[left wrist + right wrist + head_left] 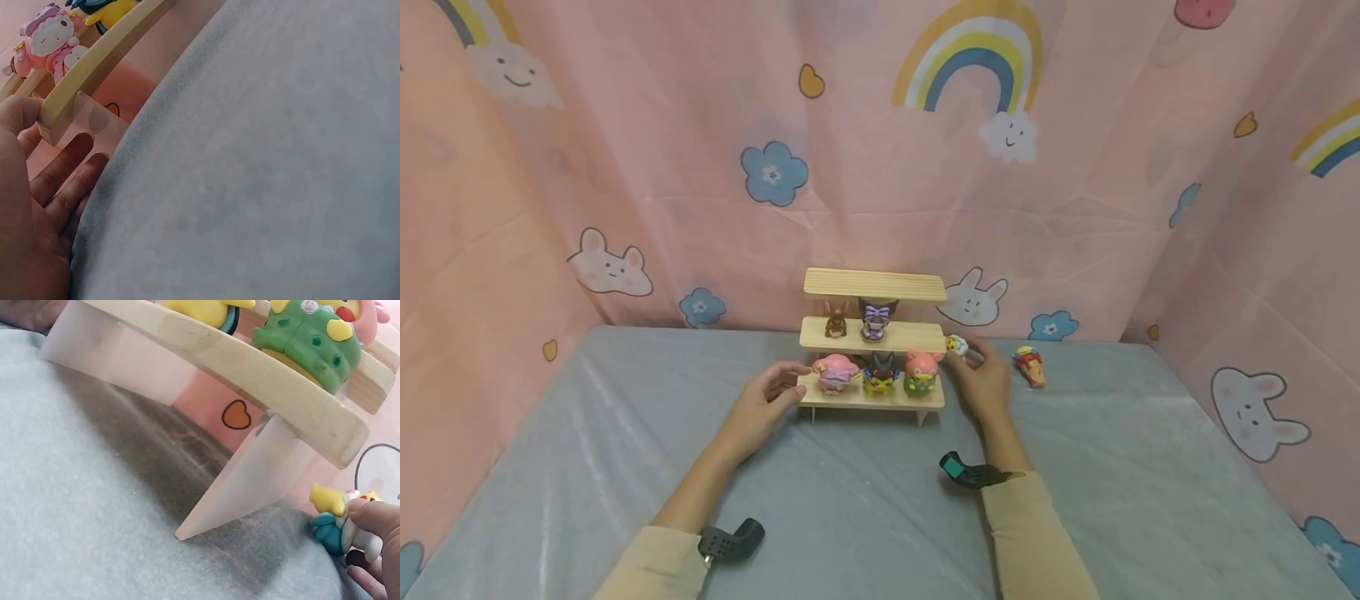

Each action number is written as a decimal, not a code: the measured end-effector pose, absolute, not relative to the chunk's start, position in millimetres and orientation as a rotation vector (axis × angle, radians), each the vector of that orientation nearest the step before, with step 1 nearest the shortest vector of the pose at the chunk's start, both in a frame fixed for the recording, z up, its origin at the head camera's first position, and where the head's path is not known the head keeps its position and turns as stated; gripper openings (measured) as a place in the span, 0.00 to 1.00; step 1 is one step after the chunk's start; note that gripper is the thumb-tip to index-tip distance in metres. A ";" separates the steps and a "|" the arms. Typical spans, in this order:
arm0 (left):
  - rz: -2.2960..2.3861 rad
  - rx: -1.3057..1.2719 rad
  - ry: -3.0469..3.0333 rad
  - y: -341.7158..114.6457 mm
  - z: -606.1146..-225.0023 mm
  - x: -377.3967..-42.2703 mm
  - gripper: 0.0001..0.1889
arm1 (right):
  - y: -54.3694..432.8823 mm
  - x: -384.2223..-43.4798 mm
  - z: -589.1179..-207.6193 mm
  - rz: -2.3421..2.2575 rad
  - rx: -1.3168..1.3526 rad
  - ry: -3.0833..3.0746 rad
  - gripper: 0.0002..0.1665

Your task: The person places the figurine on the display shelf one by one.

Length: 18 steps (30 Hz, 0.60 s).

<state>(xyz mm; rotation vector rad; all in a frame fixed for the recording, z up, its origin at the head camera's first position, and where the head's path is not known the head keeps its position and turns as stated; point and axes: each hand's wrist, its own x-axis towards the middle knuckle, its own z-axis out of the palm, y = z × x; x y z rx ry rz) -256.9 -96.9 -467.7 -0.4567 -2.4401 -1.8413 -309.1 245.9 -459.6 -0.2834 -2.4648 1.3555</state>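
A three-tier wooden display stand (872, 333) has clear side supports. My left hand (767, 398) is at the left end of its lowest shelf; in the left wrist view, thumb and forefinger pinch the shelf end (55, 122) while the other fingers extend below. My right hand (987, 379) pinches a small white, yellow and teal figurine (334, 522) beside the stand's right end. On the lowest shelf sit a pink figurine (835, 373), a black-and-yellow figurine (881, 375) and a pink-and-green figurine (921, 372). The middle shelf bears a brown figurine (836, 321) and a purple-and-black figurine (876, 321).
To the right of my right hand, a red, yellow and blue figurine (1030, 367) lies on the grey cloth-covered table (865, 508). A pink patterned curtain (865, 225) hangs right behind the stand and along both sides.
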 end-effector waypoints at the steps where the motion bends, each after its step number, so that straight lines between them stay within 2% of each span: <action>1: -1.844 -0.455 -2.441 -96.7 -467.8 -256.9 0.16 | 245.8 -308.8 -459.8 1.357 -0.278 -2.465 0.34; 18: -1.881 -0.429 -2.429 -94.1 -463.0 -253.9 0.16 | 249.1 -310.1 -460.2 1.402 -0.309 -2.328 0.23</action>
